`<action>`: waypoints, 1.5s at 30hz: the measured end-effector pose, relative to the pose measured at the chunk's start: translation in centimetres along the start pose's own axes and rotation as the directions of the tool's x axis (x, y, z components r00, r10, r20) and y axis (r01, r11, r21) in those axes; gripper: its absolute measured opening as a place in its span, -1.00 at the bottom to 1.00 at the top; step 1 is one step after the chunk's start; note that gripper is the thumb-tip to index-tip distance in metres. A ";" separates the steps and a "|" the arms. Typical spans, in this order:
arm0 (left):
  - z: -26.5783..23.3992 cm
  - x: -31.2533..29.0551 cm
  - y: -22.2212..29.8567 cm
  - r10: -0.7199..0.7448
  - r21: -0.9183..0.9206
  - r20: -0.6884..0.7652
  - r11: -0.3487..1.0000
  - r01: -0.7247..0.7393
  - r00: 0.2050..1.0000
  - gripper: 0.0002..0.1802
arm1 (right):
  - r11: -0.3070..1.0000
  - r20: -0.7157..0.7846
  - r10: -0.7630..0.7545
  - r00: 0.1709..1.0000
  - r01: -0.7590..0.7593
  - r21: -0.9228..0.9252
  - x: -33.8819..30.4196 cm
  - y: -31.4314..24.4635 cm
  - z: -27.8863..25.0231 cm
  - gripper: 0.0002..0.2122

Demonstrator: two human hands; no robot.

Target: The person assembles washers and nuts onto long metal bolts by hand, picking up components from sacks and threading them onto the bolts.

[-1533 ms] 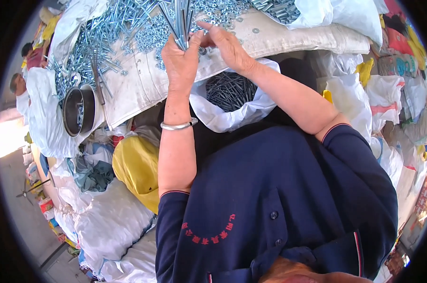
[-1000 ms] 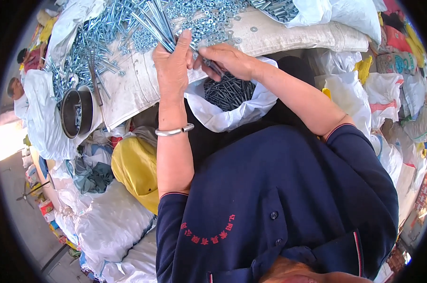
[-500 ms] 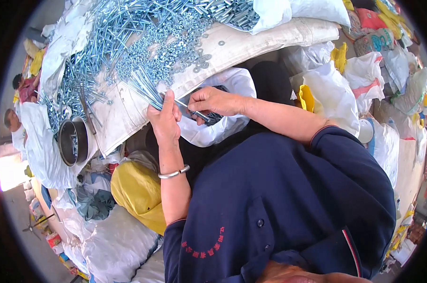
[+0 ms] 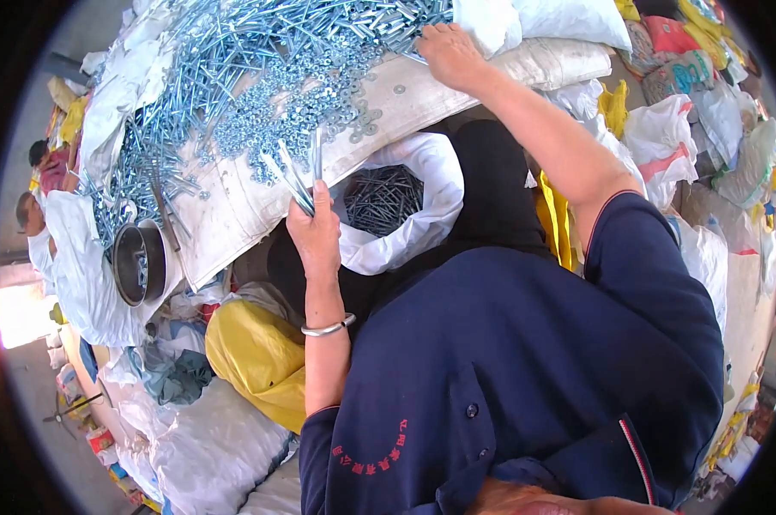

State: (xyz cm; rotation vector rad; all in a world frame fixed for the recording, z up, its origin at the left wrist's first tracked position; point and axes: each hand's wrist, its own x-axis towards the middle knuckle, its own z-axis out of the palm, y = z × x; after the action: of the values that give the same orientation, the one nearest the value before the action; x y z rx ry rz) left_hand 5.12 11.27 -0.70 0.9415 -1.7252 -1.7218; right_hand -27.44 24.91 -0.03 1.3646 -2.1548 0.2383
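So, left hand (image 4: pixel 315 233) grip clamped on silvery rods (image 4: pixel 317 156), near white sack (image 4: pixel 442 176) of dark rods (image 4: pixel 383 201); right hand (image 4: pixel 450 56) at tube pile (image 4: pixel 388 33), can't tell grip.

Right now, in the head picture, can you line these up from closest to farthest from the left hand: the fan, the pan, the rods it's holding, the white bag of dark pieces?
1. Rods: gripped in the left hand.
2. White bag: just to its right.
3. Pan: off to its left.
4. Fan: way off, lower left.
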 end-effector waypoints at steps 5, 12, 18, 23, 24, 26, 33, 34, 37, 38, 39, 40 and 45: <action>0.4 -0.4 0.0 -0.029 0.001 0.061 1.000 0.029 0.998 -0.73 | 0.985 0.120 -0.085 0.989 0.102 -0.141 0.3 0.8 0.7 -0.87; 0.6 -1.4 0.6 -0.080 -0.093 0.132 0.991 0.093 0.988 -0.71 | 0.945 0.244 -0.185 0.952 0.240 -0.222 0.6 0.5 0.5 -0.85; 0.4 -2.1 1.1 -0.088 -0.158 0.135 0.981 0.109 0.987 -0.71 | 0.464 0.347 0.367 0.863 -0.493 0.736 2.4 0.7 -1.9 -0.70; 0.8 -2.4 1.6 -0.084 -0.209 0.146 0.971 0.114 0.986 -0.72 | -0.536 0.525 0.146 0.838 -0.379 0.754 0.3 -7.0 -5.5 -0.86; 1.0 -2.4 1.6 -0.065 -0.205 0.161 0.974 0.098 0.985 -0.72 | -0.572 0.487 0.106 0.867 -0.347 0.743 -0.4 -7.8 -5.9 -0.84; 0.9 -2.5 1.4 -0.038 -0.176 0.166 0.982 0.067 0.985 -0.71 | -0.610 0.480 0.068 0.875 -0.345 0.713 -1.3 -9.7 -6.6 -0.84; 0.3 -3.0 0.9 -0.012 -0.097 0.161 0.995 0.028 0.987 -0.68 | -0.605 0.468 0.076 0.880 -0.333 0.724 -2.6 -13.6 -7.4 -0.86; 0.3 -3.0 0.8 -0.014 -0.099 0.159 0.995 0.030 0.987 -0.68 | -0.594 0.461 0.091 0.882 -0.324 0.736 -2.7 -14.0 -7.6 -0.86; 0.2 -2.8 0.2 0.050 -0.062 0.124 0.997 -0.042 0.991 -0.65 | -0.567 0.443 0.134 0.886 -0.298 0.768 -3.1 -14.7 -7.1 -0.86; 0.1 -2.8 0.0 0.051 -0.043 0.121 0.998 -0.047 0.991 -0.63 | -0.553 0.431 0.163 0.888 -0.279 0.785 -3.2 -14.9 -6.9 -0.86; 0.0 -2.8 -0.1 0.052 -0.023 0.116 0.999 -0.050 0.992 -0.62 | -0.553 0.432 0.160 0.887 -0.282 0.784 -3.1 -15.0 -6.9 -0.86; -0.1 -2.8 -0.1 0.050 -0.023 0.113 0.999 -0.048 0.992 -0.62 | -0.548 0.448 0.201 0.871 -0.279 0.788 -3.1 -15.2 -6.9 -0.86; -0.4 -2.8 -0.1 0.045 0.008 0.102 0.999 -0.046 0.994 -0.58 | -0.533 0.463 0.203 0.863 -0.299 0.792 -3.1 -15.9 -6.3 -0.86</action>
State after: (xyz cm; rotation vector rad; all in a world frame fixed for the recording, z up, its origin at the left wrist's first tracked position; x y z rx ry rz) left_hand 7.14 13.19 -0.52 0.8251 -1.8074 -1.7612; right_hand -10.21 22.74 1.07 1.1288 -1.8485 3.1525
